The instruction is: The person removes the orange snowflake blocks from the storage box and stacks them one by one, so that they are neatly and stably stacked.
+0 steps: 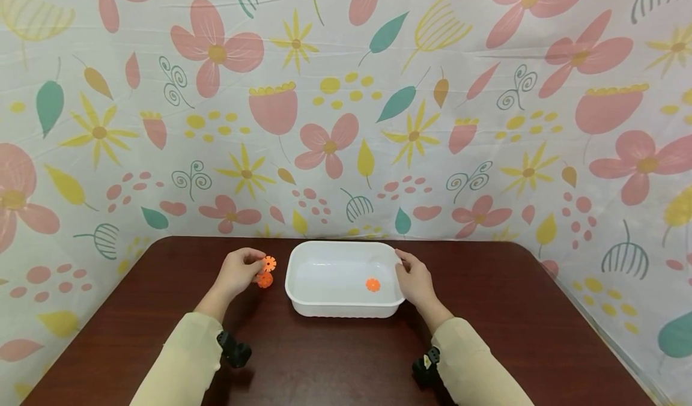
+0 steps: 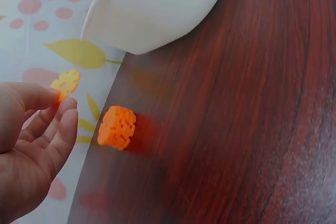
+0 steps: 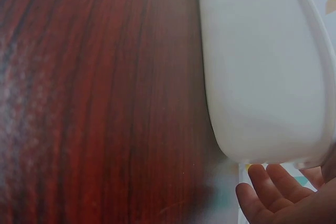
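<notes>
My left hand (image 1: 238,272) pinches an orange flower-shaped slotted disc (image 1: 269,263) between thumb and fingertips, held up off the table. Just below it, a short stack of similar orange discs (image 2: 116,127) stands on the table, left of the white basin. The shallow white rectangular basin (image 1: 346,310) sits in the middle, with one orange disc (image 1: 372,284) lying flat inside, toward the right. At the basin's right end, my right hand (image 1: 415,278) grips the rim, thumb over the edge; in the right wrist view its fingers (image 3: 266,187) lie beneath that end.
A dark reddish-brown wooden table (image 1: 335,364) bears everything. Its far edge meets a hanging cloth (image 1: 346,106) printed with flowers and leaves, close behind the basin. Black wrist cameras are strapped to both sleeves.
</notes>
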The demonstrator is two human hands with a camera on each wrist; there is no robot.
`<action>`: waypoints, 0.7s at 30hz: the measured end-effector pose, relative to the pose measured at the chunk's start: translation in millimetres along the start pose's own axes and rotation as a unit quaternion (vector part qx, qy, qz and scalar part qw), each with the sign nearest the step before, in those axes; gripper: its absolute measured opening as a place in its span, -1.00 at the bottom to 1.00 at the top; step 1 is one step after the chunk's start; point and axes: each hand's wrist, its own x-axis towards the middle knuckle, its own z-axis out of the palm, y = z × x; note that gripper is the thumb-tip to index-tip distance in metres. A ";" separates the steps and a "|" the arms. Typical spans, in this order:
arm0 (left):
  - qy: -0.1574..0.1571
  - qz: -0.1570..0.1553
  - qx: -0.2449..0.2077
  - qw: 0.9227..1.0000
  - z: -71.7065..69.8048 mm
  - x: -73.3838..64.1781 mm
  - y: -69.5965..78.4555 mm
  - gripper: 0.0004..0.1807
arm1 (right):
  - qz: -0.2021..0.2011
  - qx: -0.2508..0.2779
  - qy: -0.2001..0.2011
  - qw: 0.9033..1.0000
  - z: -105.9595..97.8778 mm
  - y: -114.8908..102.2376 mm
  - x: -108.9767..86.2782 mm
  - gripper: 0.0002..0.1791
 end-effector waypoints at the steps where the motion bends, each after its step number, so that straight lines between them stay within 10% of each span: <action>1: -0.001 0.000 -0.001 1.000 -0.8 -0.1 -1.2 -0.76 | 0.000 0.000 0.001 1.000 0.0 0.0 -0.3 -0.55; 21: 0.006 -0.022 0.019 1.000 -4.4 0.2 -25.5 -0.74 | 0.008 -0.002 -0.004 1.000 0.2 -1.6 -0.2 -0.53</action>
